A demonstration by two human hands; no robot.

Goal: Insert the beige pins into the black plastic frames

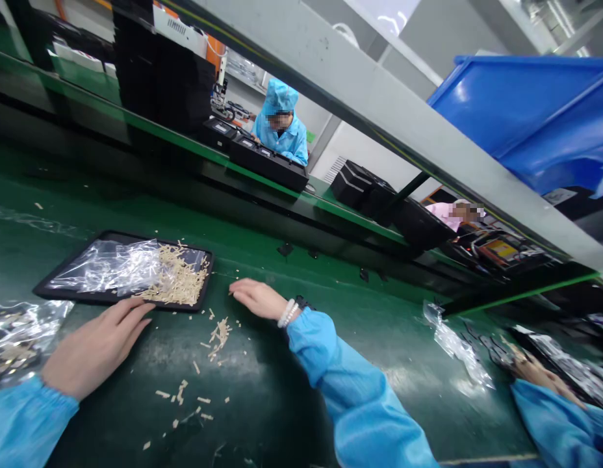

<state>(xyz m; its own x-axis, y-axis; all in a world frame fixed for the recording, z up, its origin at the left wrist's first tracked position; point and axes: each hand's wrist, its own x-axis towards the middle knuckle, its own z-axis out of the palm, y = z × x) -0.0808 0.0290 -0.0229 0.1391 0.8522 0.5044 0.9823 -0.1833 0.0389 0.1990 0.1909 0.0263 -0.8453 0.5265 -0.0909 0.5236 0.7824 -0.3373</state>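
Note:
A shallow black tray [106, 299] lies on the green bench, with a crumpled clear plastic bag [106, 266] and a heap of small tan strips [182, 279] in it. My left hand [99, 344] rests at the tray's near edge, fingers stretched out and touching the rim. To the right of the tray, my right hand [257, 299] is low over the bench, palm down, its fingers pressed together. Something tiny and dark shows at its fingertips, too small to name. Between and below my hands, loose tan strips [219, 338] lie scattered on the bench.
A clear bag of small metallic parts [19, 338] lies at the left edge. Another person's hand [540, 374] works at the right beside a plastic bag [457, 354]. A blue bin [526, 110] sits on the overhead beam. Beyond the bench, a person in blue [282, 130] sits behind black boxes.

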